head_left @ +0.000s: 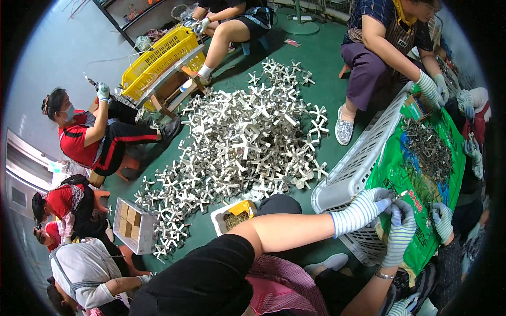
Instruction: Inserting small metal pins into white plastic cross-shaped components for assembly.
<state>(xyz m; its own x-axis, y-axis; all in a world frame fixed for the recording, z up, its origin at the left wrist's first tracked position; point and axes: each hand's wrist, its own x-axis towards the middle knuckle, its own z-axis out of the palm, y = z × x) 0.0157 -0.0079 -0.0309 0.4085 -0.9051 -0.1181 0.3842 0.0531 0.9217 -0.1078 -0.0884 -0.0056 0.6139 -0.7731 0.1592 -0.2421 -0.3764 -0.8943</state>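
Note:
My left hand (363,210), in a blue-and-white striped glove, reaches rightward over the edge of a grey plastic crate (345,171). Its thumb and fingers are pinched together. Close below it is my right hand (399,234), gloved alike, with a metal band at the wrist and its fingers bent closed. The fingertips of both hands almost meet around something small, too tiny to name. Beneath them spreads a green plastic sheet (387,158) laid over the crates, with a heap of small dark metal parts (429,150) on it.
White star-shaped five-armed parts (245,139) lie heaped on the green floor (311,47). Near my knee stands a white tub (216,224) of small brassy pieces. Co-workers sit around; one gloved hand (441,221) is right beside mine. A yellow crate (158,60) stands far left.

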